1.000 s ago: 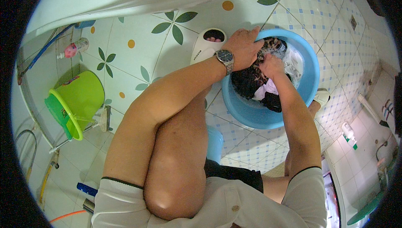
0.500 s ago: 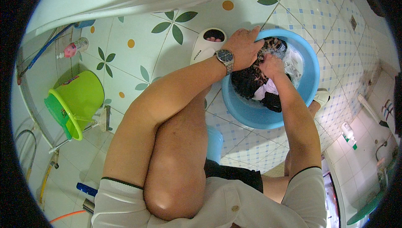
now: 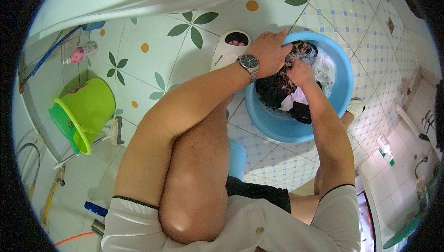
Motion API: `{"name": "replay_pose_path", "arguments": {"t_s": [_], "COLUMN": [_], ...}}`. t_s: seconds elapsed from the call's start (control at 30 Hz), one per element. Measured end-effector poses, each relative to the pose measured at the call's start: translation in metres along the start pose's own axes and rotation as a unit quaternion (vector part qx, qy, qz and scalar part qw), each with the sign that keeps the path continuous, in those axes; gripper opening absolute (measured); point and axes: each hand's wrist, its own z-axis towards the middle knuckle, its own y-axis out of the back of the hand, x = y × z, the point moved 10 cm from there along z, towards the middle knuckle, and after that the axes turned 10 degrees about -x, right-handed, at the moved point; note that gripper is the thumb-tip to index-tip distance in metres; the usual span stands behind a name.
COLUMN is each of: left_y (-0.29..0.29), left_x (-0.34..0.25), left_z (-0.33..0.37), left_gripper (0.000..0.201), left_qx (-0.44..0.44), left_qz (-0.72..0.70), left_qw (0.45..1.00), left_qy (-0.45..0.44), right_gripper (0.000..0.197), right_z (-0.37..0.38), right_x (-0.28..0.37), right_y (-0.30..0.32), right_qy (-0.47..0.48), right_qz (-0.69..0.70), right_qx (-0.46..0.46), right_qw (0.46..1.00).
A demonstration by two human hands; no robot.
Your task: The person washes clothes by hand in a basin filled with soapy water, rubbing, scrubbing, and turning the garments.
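Observation:
A round blue basin [image 3: 344, 90] holds wet clothes in soapy water. Among them is a brown and black leopard-print garment [image 3: 303, 50] at the far side, dark cloth [image 3: 269, 93], and white cloth [image 3: 325, 69]. My left hand [image 3: 272, 55], with a metal watch [image 3: 249, 64] on its wrist, bends over the basin's left rim and grips the edge of the leopard-print garment. Close beside it, inside the basin, my right hand [image 3: 300, 73] has its fingers closed on the same garment. Its fingertips are partly hidden in the cloth.
My white slipper [image 3: 231, 48] stands left of the basin; another [image 3: 355, 107] is at its right. A lime-green bucket [image 3: 95, 106] lies tipped at the left, below a pink bottle [image 3: 83, 54]. A white tub edge [image 3: 115, 2] runs along the top.

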Motion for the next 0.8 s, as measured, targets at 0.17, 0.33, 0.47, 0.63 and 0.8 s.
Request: {"name": "replay_pose_path", "arguments": {"t_s": [0.17, 0.33, 0.47, 0.63, 0.8], "left_y": [0.002, 0.0, 0.001, 0.003, 0.002], "left_x": [0.0, 0.001, 0.0, 0.0, -0.001], "left_z": [0.001, 0.0, 0.001, 0.0, 0.003], "left_gripper": [0.037, 0.034, 0.032, 0.032, 0.033], "left_qx": [-0.022, -0.032, -0.036, -0.031, -0.022], "left_qz": [-0.02, -0.019, -0.018, -0.022, -0.017], "left_qw": [1.0, 0.999, 0.999, 0.999, 1.0], "left_qy": [0.0, -0.006, -0.006, -0.004, -0.004], "right_gripper": [0.043, 0.04, 0.04, 0.04, 0.043], "right_z": [0.0, -0.003, 0.001, 0.0, 0.001], "right_x": [-0.001, 0.003, -0.006, -0.004, -0.006], "right_y": [-0.001, 0.006, -0.004, -0.005, -0.007], "right_qy": [-0.003, -0.001, -0.012, -0.015, -0.008], "right_qz": [0.02, 0.038, 0.018, 0.016, 0.016], "right_qx": [0.013, 0.008, 0.007, 0.01, 0.02], "right_qw": [1.0, 0.999, 1.0, 1.0, 1.0]}}
